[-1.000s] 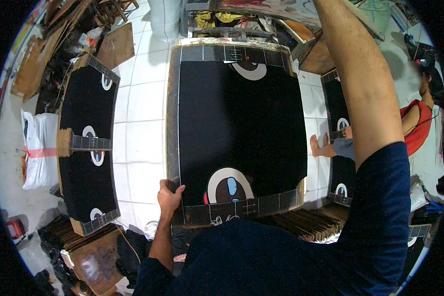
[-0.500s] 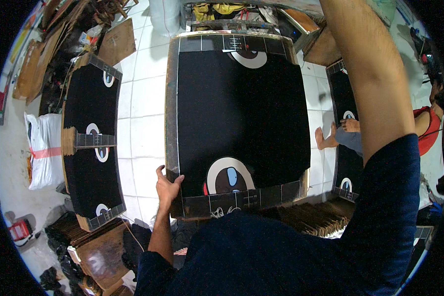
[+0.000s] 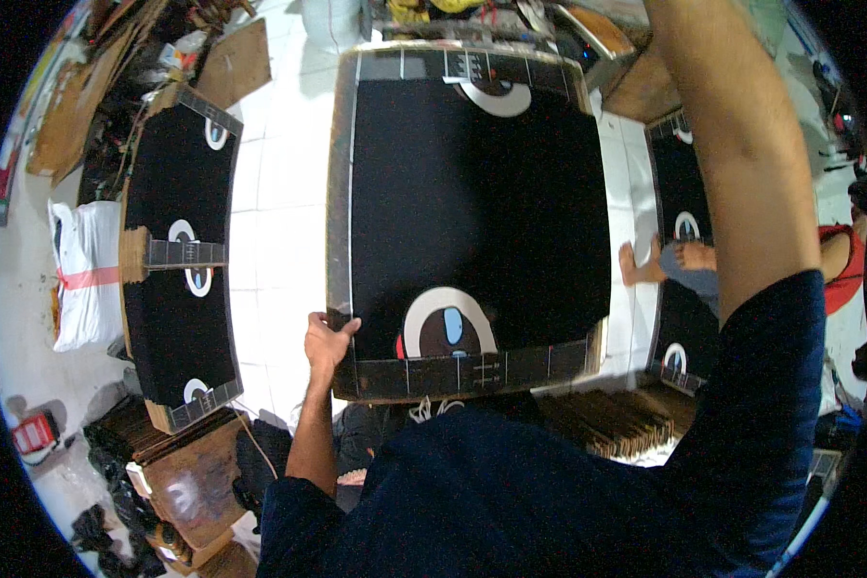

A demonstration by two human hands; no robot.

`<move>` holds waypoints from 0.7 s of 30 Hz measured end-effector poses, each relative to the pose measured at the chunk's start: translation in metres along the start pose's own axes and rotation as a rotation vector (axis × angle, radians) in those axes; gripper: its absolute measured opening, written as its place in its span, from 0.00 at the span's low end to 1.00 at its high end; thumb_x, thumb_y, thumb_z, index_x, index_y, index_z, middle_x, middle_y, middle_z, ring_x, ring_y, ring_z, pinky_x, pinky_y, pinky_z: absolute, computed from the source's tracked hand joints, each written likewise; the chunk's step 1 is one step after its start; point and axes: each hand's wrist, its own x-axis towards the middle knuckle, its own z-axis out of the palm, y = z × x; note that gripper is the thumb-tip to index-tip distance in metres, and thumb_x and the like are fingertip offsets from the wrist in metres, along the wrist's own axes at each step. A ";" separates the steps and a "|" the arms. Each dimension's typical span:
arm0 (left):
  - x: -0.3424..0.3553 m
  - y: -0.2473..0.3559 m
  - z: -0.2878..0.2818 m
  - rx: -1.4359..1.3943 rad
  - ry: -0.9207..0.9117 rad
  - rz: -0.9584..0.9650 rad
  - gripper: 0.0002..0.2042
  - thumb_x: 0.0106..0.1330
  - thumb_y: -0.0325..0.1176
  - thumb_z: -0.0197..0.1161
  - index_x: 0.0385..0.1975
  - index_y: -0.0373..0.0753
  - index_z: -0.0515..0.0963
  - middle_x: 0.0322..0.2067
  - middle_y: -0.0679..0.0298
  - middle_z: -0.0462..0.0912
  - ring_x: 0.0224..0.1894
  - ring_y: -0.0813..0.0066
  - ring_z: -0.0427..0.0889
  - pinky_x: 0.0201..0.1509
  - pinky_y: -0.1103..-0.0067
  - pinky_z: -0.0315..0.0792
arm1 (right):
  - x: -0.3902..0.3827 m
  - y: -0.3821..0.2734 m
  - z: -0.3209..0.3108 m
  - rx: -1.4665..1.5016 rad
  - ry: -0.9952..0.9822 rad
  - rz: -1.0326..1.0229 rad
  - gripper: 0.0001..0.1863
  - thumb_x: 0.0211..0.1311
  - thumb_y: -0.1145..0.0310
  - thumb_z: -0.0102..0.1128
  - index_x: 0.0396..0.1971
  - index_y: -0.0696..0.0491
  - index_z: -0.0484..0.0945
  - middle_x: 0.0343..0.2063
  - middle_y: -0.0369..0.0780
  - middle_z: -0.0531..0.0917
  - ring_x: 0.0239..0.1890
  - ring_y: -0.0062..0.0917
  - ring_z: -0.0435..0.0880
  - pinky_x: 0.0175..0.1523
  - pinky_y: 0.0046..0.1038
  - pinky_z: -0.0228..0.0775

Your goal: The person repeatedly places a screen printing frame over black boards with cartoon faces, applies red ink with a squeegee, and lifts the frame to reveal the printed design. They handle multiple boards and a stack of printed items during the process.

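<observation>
A large flat board point(image 3: 341, 212) lies in front of me, with a black cloth point(image 3: 472, 212) spread over it. Dark border strips with white lines run along its near and far ends. Printed on the cloth are a big cartoon eye point(image 3: 450, 323) near me and part of another point(image 3: 499, 99) at the far end. At the board's near left corner, my left hand point(image 3: 328, 342) grips the edge, thumb on top and fingers round the side. My right forearm point(image 3: 756, 164) stretches up past the upper edge of the picture, so that hand is out of sight.
Similar boards with black cloth stand left point(image 3: 178, 328) and right point(image 3: 679, 183). Another person's hand point(image 3: 696, 255) and bare foot point(image 3: 636, 265) show by the right one. A white bundle point(image 3: 87, 289) lies far left. Stacked brown sheets point(image 3: 626, 424) sit below the board.
The view has shifted slightly, and the board appears a little higher in the picture. My left hand keeps its hold on the corner, and my right arm still reaches out of view.
</observation>
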 end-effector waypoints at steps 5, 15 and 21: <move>0.008 -0.009 0.013 0.060 -0.026 0.060 0.38 0.51 0.55 0.81 0.50 0.29 0.76 0.48 0.47 0.79 0.53 0.50 0.81 0.57 0.63 0.76 | -0.040 -0.009 -0.018 0.013 -0.044 0.116 0.27 0.59 0.47 0.66 0.54 0.47 0.82 0.50 0.52 0.86 0.54 0.51 0.84 0.58 0.47 0.77; 0.023 0.243 -0.036 -0.968 0.062 0.606 0.38 0.64 0.55 0.72 0.65 0.33 0.69 0.60 0.48 0.76 0.60 0.54 0.79 0.63 0.58 0.71 | -0.195 0.043 0.006 0.329 0.146 -0.218 0.14 0.60 0.69 0.65 0.46 0.52 0.81 0.43 0.46 0.87 0.43 0.46 0.87 0.48 0.43 0.79; 0.012 0.324 -0.003 -1.778 -0.433 -0.224 0.35 0.70 0.68 0.47 0.62 0.44 0.73 0.57 0.58 0.77 0.55 0.60 0.75 0.59 0.61 0.68 | -0.364 0.079 0.035 0.463 -0.070 -0.059 0.11 0.73 0.61 0.61 0.48 0.50 0.81 0.45 0.46 0.86 0.47 0.44 0.87 0.50 0.37 0.79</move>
